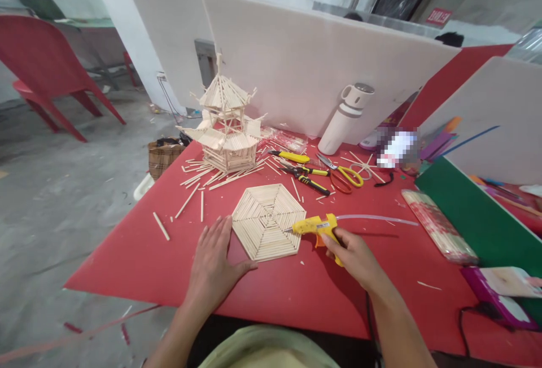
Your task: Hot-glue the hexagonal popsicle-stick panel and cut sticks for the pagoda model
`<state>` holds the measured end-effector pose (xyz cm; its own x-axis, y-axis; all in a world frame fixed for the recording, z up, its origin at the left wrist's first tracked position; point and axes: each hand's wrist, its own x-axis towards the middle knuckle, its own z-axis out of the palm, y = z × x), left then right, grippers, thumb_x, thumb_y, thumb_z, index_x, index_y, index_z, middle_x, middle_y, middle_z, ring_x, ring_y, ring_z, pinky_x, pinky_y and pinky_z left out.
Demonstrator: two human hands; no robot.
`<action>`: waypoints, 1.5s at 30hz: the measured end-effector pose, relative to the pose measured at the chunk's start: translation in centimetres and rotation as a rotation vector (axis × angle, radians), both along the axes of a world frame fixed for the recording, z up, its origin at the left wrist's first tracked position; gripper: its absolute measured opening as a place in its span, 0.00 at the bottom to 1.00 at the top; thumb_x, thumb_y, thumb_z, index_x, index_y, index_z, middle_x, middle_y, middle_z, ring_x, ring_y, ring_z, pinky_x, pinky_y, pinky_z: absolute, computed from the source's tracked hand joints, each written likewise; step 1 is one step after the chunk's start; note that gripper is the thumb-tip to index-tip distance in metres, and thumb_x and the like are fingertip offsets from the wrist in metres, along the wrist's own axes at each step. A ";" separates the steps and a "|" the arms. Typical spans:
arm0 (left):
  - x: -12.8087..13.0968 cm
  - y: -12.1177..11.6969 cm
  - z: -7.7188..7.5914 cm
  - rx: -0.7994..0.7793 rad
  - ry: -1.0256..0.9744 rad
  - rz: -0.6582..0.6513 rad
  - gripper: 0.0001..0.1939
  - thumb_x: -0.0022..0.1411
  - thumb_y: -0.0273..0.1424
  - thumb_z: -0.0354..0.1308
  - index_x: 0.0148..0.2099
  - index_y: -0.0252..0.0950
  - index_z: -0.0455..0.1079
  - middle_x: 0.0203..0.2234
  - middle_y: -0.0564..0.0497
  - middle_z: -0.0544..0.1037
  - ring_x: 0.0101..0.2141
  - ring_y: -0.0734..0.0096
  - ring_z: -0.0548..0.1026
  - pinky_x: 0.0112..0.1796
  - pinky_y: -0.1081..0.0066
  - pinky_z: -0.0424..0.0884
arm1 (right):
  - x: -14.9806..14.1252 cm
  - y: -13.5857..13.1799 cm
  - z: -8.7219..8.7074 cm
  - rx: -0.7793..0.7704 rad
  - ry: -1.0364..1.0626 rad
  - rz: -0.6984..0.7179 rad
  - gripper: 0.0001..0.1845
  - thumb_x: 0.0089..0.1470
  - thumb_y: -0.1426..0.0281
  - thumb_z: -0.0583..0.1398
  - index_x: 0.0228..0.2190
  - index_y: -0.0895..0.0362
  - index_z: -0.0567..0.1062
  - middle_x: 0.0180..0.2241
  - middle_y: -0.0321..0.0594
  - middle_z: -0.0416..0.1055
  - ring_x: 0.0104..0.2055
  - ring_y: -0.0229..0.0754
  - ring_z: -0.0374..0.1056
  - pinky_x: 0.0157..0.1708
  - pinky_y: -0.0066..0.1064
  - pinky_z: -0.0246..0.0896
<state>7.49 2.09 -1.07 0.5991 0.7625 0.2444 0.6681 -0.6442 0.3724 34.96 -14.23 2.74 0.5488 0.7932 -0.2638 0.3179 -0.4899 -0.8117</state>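
A hexagonal panel of wooden sticks lies flat on the red table. My left hand rests at its left edge, fingers stretched out and thumb along the lower left side. In my right hand is a yellow hot glue gun, its nozzle over the right part of the panel. Whether the nozzle touches the sticks I cannot tell. A long clear glue stick runs out of the gun's back. Behind the panel stands a small stick-built pagoda with tiered roofs.
Loose sticks surround the pagoda. A yellow utility knife, pliers and scissors lie behind the panel. A white thermos stands near the white partition. Packed sticks lie at right. A cord hangs below my right arm.
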 end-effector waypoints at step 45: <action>-0.1 0.5 -0.5 0.002 0.019 -0.009 0.50 0.51 0.53 0.64 0.68 0.32 0.54 0.63 0.33 0.65 0.63 0.43 0.61 0.62 0.45 0.56 | 2.1 1.9 0.8 0.011 -0.340 -0.002 0.22 0.58 0.50 0.53 0.25 0.54 0.65 0.21 0.32 0.65 0.24 0.37 0.61 0.25 0.27 0.49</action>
<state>7.37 2.62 -1.52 0.6108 0.7562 0.2346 0.6691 -0.6514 0.3578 37.02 -12.33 3.56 0.6058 0.7936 -0.0570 0.5698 -0.4828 -0.6650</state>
